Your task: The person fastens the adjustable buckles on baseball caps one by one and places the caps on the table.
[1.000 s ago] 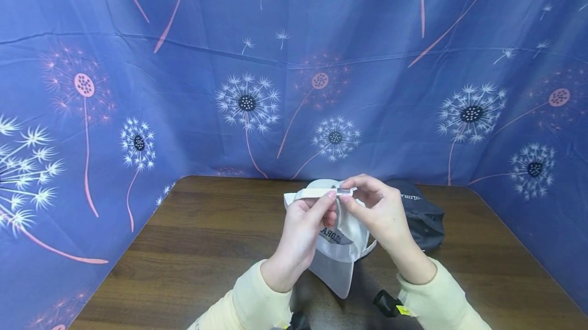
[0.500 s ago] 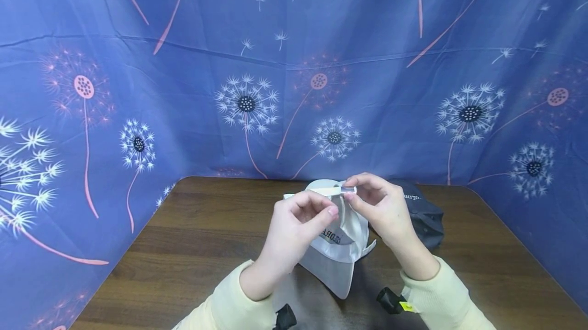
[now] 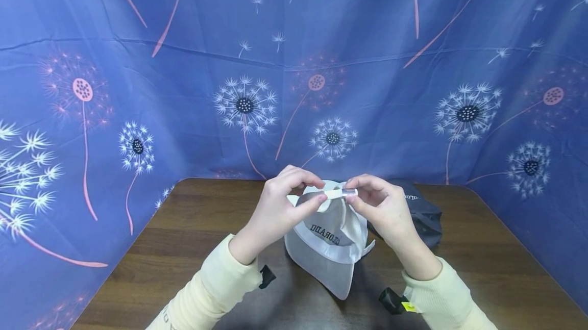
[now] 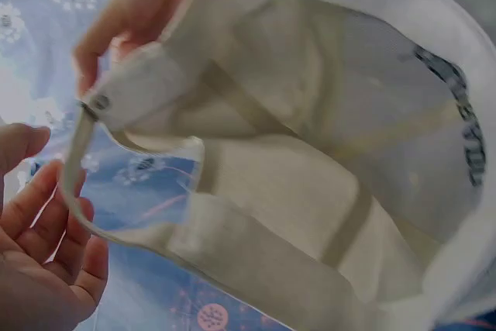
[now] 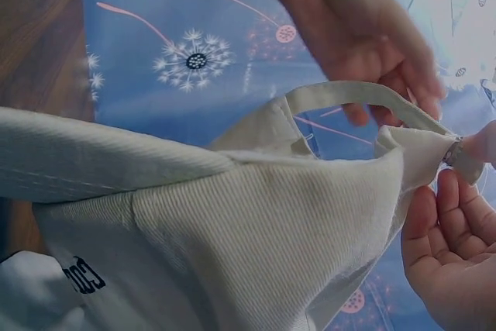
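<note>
A pale baseball cap [image 3: 317,225] with dark lettering hangs between my hands, brim downward in the head view. My right hand [image 3: 388,210] pinches the end of its back strap [image 3: 335,194], thumb and fingers at a small metal buckle [image 5: 451,153]. My left hand [image 3: 277,210] is at the strap's other side, thumb and forefinger apart. In the left wrist view, the strap [image 4: 75,180] arcs in front of the left fingers [image 4: 56,211] with the thumb standing off. That view also looks into the cap's hollow, at its seams and inner band [image 4: 232,238].
A dark cap [image 3: 422,218] with light lettering lies behind my right hand on the brown wooden table [image 3: 184,248]. A blue dandelion-print cloth [image 3: 202,141] surrounds the table at the back and sides. Black wrist cameras [image 3: 390,301] jut from both sleeves.
My left hand has let go of the strap, dropped away, then come back up beside it farther left. The cap's brim has swung left, showing more lettering. My right hand keeps its pinch.
</note>
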`<state>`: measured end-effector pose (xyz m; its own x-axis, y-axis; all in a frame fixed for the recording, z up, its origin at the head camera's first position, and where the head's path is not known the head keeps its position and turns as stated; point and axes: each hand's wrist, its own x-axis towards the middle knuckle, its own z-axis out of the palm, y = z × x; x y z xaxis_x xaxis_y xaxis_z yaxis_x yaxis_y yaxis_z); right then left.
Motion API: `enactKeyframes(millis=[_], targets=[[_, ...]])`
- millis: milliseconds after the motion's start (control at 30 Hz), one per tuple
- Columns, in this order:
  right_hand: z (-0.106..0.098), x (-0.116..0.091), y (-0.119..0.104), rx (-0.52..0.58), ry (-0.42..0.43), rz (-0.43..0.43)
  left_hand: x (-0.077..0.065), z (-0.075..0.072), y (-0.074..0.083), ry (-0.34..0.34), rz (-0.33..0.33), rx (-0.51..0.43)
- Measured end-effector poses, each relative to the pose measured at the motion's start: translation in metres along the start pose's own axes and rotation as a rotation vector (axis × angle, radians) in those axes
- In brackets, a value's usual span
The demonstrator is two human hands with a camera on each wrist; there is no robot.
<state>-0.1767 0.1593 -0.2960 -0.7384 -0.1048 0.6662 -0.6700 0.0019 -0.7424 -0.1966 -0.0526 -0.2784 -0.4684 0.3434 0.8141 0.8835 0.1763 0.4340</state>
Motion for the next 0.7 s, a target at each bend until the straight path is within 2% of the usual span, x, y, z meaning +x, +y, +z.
enactKeyframes(millis=[200,400,500,700], targets=[[0.001,0.000,0.001,0.019,-0.002,-0.005,0.000,0.006,-0.015,-0.068,0.087,0.043],[0.002,-0.001,0.002,0.025,0.003,-0.002,0.001,0.012,-0.019,-0.008,0.160,0.042],[0.002,-0.001,0.002,0.027,0.000,-0.001,0.001,0.013,-0.019,0.010,0.153,0.035],[0.002,0.000,0.002,0.021,-0.007,0.009,0.000,0.012,-0.019,0.002,0.109,0.017]])
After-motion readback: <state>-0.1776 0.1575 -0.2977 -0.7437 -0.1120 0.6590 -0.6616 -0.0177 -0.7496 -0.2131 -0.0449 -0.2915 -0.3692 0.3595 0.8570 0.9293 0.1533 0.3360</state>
